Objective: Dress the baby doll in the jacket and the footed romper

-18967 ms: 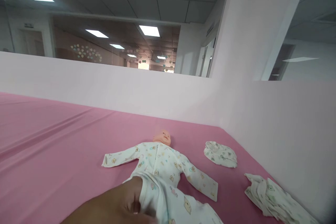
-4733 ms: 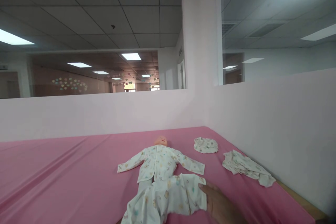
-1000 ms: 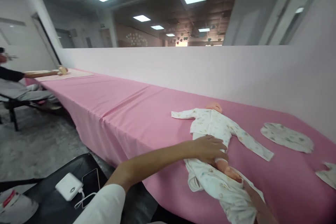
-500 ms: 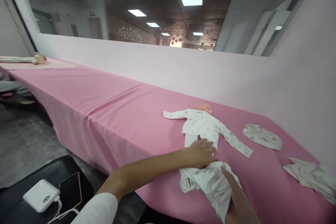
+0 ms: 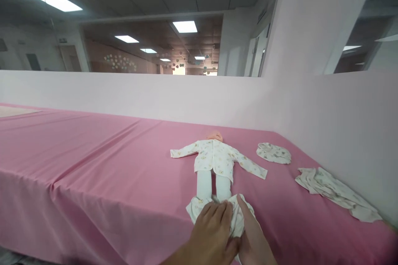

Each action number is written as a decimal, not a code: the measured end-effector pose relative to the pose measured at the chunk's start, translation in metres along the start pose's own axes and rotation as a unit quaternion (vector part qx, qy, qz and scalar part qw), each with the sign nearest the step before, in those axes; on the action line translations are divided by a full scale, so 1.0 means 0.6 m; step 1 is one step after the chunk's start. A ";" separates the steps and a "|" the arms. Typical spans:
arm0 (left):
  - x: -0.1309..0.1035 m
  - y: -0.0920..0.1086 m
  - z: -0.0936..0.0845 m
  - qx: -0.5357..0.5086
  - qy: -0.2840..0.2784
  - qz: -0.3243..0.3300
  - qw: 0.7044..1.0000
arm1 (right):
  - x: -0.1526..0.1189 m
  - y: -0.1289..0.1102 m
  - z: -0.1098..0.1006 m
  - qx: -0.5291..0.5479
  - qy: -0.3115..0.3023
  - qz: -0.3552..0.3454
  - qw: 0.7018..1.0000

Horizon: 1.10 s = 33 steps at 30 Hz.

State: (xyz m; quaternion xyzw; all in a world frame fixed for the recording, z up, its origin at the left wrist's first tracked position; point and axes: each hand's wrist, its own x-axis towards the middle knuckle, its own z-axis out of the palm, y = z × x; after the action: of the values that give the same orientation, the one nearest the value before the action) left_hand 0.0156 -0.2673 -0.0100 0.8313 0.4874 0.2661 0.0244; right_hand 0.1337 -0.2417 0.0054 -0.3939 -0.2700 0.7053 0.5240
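A baby doll (image 5: 215,136) lies on its back on a pink cloth, its arms spread in a white printed jacket (image 5: 209,154). Its white legs (image 5: 204,183) stick out below the jacket toward me. White printed baby pants (image 5: 195,207) are bunched round the lower legs, hiding the feet. My left hand (image 5: 214,227) is closed on the front of the pants, fingers bent over the fabric. On the right side of the same pants, my right hand (image 5: 252,234) grips with the thumb on top; its other fingers are hidden.
A folded printed cloth piece, perhaps a hat (image 5: 273,153), lies to the doll's right. Nearer the right wall is a crumpled white printed garment (image 5: 336,192). The pink tablecloth (image 5: 93,165) hangs over the table's front edge. A white wall with windows (image 5: 149,93) stands behind.
My left hand has moved from the doll's thigh down to the pants. The pants now sit round the lower legs, closer in line with them. My view has turned right.
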 end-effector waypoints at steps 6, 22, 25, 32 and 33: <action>0.032 -0.006 0.058 0.173 0.049 0.027 0.983 | 0.009 0.005 -0.006 0.114 -0.040 0.093 0.988; 0.062 -0.019 -0.018 -0.184 -0.031 -0.081 0.979 | 0.016 0.032 -0.019 0.117 -0.027 -0.058 0.991; 0.063 -0.020 -0.009 -0.193 -0.017 -0.081 0.978 | 0.008 0.036 -0.014 0.141 -0.016 -0.025 0.990; 0.069 -0.014 -0.009 -0.195 0.012 -0.082 0.977 | 0.006 0.048 -0.024 0.078 -0.050 -0.060 0.994; 0.070 -0.015 -0.009 -0.191 0.010 -0.090 0.977 | 0.006 0.054 -0.028 0.053 -0.050 -0.078 0.994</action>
State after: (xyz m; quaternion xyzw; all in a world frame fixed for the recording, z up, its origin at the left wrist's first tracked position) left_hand 0.0221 -0.2291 0.0095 0.7611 0.5009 0.3590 0.2022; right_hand 0.1305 -0.2487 -0.0302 -0.3078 -0.2883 0.6942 0.5833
